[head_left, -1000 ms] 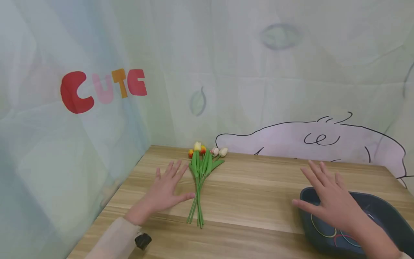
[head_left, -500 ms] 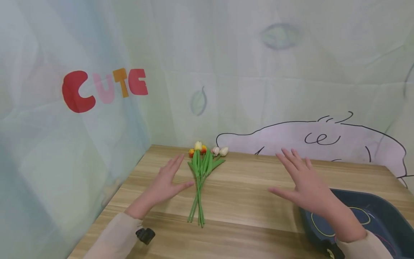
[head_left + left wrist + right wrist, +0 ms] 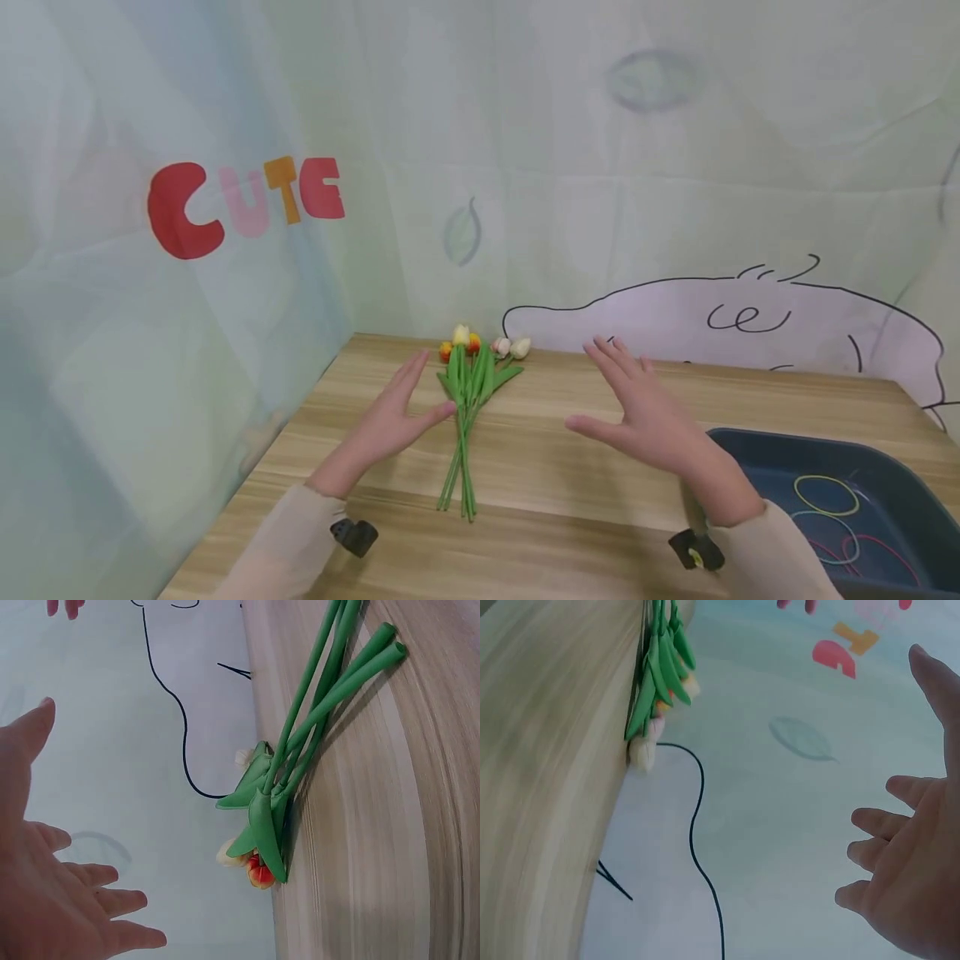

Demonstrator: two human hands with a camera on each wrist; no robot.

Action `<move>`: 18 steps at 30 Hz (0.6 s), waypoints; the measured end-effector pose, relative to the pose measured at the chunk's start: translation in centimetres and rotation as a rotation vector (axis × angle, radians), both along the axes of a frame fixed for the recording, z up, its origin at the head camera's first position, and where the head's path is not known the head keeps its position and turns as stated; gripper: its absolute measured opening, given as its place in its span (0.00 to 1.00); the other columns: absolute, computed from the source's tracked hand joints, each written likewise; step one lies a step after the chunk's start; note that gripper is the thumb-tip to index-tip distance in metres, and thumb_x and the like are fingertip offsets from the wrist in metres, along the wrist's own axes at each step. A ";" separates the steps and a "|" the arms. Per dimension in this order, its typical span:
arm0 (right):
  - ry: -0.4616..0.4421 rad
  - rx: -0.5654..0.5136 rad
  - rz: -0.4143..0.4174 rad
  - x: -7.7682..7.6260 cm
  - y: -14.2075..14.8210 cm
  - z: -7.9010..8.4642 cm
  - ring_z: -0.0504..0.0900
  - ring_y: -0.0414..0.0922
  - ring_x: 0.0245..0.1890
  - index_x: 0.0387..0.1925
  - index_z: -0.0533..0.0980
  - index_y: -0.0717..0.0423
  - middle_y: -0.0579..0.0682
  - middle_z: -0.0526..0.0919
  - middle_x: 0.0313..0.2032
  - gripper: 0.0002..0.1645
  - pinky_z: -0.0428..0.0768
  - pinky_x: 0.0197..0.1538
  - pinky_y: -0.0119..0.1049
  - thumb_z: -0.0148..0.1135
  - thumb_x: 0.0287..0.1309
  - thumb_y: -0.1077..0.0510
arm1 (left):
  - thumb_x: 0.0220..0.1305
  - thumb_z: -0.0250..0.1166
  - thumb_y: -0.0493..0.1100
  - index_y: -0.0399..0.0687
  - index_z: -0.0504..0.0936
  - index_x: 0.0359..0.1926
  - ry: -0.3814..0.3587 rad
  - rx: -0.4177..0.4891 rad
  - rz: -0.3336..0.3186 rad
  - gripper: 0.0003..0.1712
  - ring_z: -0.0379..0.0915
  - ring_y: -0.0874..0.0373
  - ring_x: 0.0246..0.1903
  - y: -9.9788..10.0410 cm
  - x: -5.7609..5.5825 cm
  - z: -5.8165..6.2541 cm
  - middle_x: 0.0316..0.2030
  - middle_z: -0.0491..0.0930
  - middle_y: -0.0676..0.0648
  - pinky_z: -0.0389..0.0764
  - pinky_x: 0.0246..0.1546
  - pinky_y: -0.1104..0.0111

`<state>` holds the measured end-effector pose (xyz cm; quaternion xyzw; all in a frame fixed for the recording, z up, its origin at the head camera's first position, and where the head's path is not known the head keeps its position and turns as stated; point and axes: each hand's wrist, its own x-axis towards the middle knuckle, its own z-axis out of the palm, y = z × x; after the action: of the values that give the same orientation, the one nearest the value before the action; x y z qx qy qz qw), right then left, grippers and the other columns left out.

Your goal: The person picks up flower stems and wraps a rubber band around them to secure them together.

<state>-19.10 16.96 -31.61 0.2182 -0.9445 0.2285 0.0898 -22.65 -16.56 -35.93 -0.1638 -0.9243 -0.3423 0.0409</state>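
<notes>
A loose bunch of artificial tulips (image 3: 467, 400) lies on the wooden table, stems crossed toward the person and cream, pink and orange-red heads at the back edge. My left hand (image 3: 386, 429) hovers just left of the stems, fingers straight and thumb spread, holding nothing. To the right of the bunch, my right hand (image 3: 648, 417) is raised over the table with its fingers extended and nothing in it. Both palms face inward. In the left wrist view the tulip stems (image 3: 322, 697) run past the hand; the right wrist view shows the green leaves (image 3: 660, 667) at upper left.
A dark blue tray (image 3: 795, 442) stands at the table's right side, holding several thin rubber bands, among them a yellow band (image 3: 806, 500). Printed cloth (image 3: 562, 208) hangs behind and to the left of the wooden table (image 3: 555, 542).
My right hand has moved left from over the tray toward the tulips, bringing more of the tray and bands into view. My left hand has shifted slightly, its palm turning inward. The tulips stay put.
</notes>
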 end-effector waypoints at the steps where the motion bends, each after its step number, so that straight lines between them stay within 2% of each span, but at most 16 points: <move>1: -0.005 -0.010 0.006 -0.1 -0.3 -0.1 0.42 0.55 0.75 0.75 0.50 0.50 0.54 0.49 0.75 0.59 0.44 0.73 0.63 0.61 0.52 0.28 | 0.63 0.60 0.64 0.47 0.42 0.76 -0.007 0.008 0.003 0.54 0.38 0.38 0.73 0.0 0.0 0.0 0.75 0.41 0.39 0.49 0.69 0.39; 8: -0.055 -0.103 0.046 -0.9 -2.5 -1.3 0.44 0.61 0.74 0.74 0.51 0.52 0.56 0.51 0.74 0.55 0.50 0.69 0.69 0.63 0.55 0.33 | 0.63 0.62 0.59 0.46 0.41 0.76 -0.032 0.053 0.036 0.53 0.38 0.37 0.73 0.2 -0.4 -0.2 0.75 0.41 0.38 0.48 0.69 0.38; 13: -0.090 -0.205 0.096 -1.5 -4.0 -2.3 0.48 0.58 0.74 0.74 0.51 0.52 0.56 0.52 0.74 0.55 0.52 0.71 0.63 0.66 0.55 0.37 | 0.63 0.61 0.62 0.45 0.40 0.76 -0.037 0.089 0.047 0.55 0.38 0.38 0.73 0.3 -0.8 -0.7 0.75 0.41 0.38 0.47 0.70 0.41; 18: -0.133 -0.289 0.114 -2.1 -5.6 -3.1 0.51 0.57 0.73 0.74 0.50 0.52 0.55 0.52 0.74 0.55 0.55 0.72 0.60 0.67 0.54 0.39 | 0.63 0.62 0.60 0.43 0.39 0.76 -0.058 0.136 0.051 0.54 0.37 0.39 0.73 0.6 -1.3 -1.2 0.75 0.40 0.38 0.46 0.71 0.43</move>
<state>-21.22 11.37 -34.71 0.2405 -0.8918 0.3806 0.0443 -23.91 -15.95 -37.16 -0.1270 -0.9035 -0.4080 0.0336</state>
